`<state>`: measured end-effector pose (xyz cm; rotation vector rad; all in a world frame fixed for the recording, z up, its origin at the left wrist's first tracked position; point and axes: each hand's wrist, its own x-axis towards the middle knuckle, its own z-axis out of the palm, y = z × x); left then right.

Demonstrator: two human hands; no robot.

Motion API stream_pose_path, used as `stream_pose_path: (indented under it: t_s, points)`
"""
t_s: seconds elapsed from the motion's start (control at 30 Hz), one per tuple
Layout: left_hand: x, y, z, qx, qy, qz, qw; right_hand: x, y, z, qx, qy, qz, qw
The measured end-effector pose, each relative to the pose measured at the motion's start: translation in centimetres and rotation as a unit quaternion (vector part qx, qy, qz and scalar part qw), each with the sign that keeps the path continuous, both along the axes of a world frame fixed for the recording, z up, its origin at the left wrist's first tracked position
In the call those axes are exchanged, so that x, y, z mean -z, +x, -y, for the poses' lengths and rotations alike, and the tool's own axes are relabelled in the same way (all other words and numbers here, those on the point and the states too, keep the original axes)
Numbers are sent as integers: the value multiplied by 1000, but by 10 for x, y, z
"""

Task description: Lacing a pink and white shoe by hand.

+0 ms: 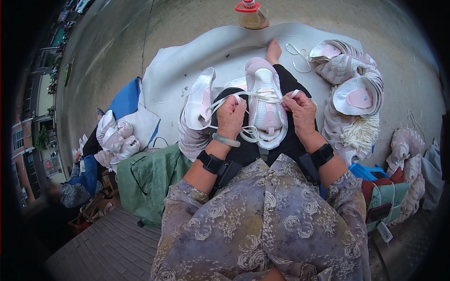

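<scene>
A pink and white shoe upper (pixel 265 70) lies lengthwise on my lap, toe pointing away from me. White shoelace (pixel 266 97) crosses its eyelets and runs out to both sides. At the shoe's left, my left hand (pixel 231 114) is closed in a pinch on the lace, with loops hanging near the wrist. My right hand (pixel 300 108) pinches the lace at the right side, a short end curling above the fingers. The lace between the hands looks stretched across the shoe. Close by my left hand, more stacked uppers (pixel 199 110) stand beside my thigh.
A white sheet (pixel 173 65) covers the ground ahead, with stacked uppers (pixel 358 96) and a bundle of white laces (pixel 361 132) on the right. A red-capped bottle (pixel 253 16) stands beyond it. At left are a green bag (pixel 150 180), more uppers (pixel 117 138) and another person (pixel 82 187).
</scene>
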<state>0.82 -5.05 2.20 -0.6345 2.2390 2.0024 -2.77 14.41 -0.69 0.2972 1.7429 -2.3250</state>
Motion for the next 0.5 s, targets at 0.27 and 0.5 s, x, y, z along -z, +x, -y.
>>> stream_pose_path:
  t_s: [0.27,0.5]
  points:
    - [-21,3,-8,-18,65,48,997,2,1,3,26,11,-15,999]
    - [-15,3,-9,-10,55,34,998,4,3,-1,-34,291,-277,915]
